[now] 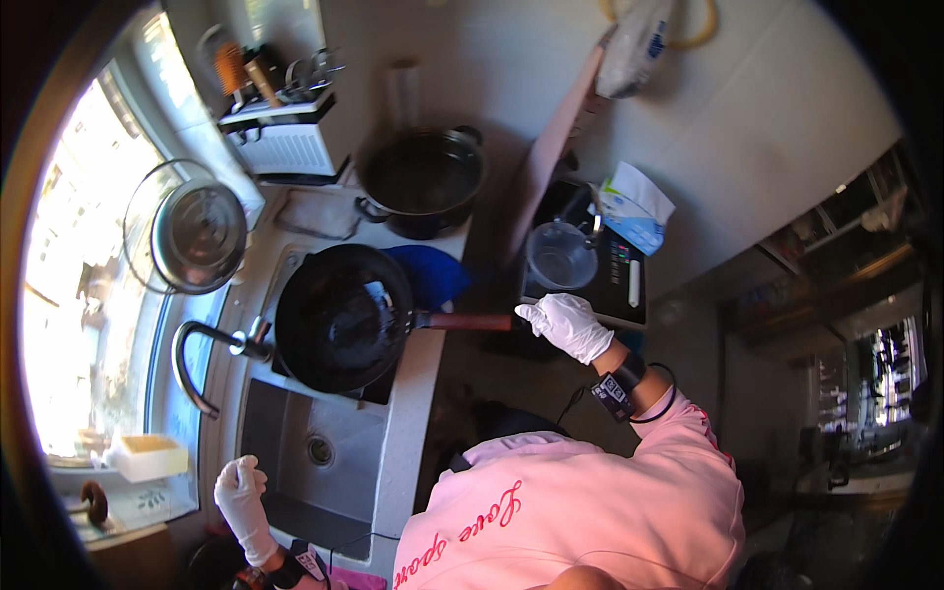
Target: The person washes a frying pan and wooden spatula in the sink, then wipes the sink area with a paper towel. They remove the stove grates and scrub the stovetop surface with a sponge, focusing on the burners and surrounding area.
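My right hand (569, 327), in a white glove, is at the end of the wooden handle of a black wok (343, 317). Its fingers are curled by the handle's tip, and whether they grip it cannot be told. The wok sits over the far part of the sink, its inside dark and shiny. My left hand (240, 487), gloved too, hovers by the window-side edge of the steel sink basin (324, 487). Those fingers are curled in, with nothing visible in them. A curved black faucet (195, 354) rises between that hand and the wok.
Beyond the wok stands a large dark pot (424, 173), with a blue cloth-like item (428, 276) beside the wok. A clear plastic container (562, 254) rests on a black cooktop (623, 284) at right. One round metal lid (199, 236) is near the window. A utensil holder (284, 147) stands behind.
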A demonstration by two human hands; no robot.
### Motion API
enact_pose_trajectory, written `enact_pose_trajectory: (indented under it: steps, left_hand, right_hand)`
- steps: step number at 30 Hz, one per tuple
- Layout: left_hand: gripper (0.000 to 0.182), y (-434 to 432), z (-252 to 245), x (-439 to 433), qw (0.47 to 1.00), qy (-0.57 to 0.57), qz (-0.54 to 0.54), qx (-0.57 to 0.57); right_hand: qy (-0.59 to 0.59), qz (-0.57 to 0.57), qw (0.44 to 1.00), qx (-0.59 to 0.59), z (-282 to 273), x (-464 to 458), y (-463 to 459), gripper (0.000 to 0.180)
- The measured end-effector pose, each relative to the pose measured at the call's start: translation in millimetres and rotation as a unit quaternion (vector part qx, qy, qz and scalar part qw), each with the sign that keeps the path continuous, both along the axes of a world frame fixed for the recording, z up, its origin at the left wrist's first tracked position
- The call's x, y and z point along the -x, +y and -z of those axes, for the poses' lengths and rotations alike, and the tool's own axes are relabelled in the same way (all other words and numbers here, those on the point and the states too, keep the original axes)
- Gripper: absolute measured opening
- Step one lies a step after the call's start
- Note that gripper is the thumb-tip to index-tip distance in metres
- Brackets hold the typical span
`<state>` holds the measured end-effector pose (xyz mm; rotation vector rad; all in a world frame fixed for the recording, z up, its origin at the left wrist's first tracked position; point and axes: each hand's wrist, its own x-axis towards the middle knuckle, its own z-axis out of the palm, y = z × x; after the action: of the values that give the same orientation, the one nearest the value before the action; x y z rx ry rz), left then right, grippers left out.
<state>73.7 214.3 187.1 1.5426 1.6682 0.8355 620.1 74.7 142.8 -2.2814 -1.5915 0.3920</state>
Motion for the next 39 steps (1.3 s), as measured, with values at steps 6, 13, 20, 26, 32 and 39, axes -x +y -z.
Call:
enact_pose_trajectory:
  steps: [6,13,20,26,32,39]
  left_hand:
    - [0.018,-32,-3,-41,1.0,0.01,-0.012,0.004]
    - [0.016,-77,-1,-106,0.996,0.006,-0.084,0.027]
    - [0.016,-125,2,-188,0.994,0.053,-0.099,0.016]
    - [0.016,-164,-6,-215,0.989,0.078,-0.126,0.006]
    - [0.015,-181,-7,-228,0.989,0.059,-0.138,0.006]
    - [0.015,-188,-7,-245,0.988,0.057,-0.142,-0.021]
  right_hand:
    - [-0.035,0.162,0.984,0.065,-22,-132,-56,0.037]
    - [-0.126,0.322,0.938,0.007,-15,-333,-57,0.035]
    - [-0.226,0.294,0.927,-0.051,23,-445,-15,0.052]
    - [-0.016,0.28,0.96,0.022,34,-497,1,0.031]
    - [-0.003,0.235,0.966,-0.108,7,-508,-8,0.014]
    - [-0.127,0.193,0.95,-0.211,-27,-516,-4,0.015]
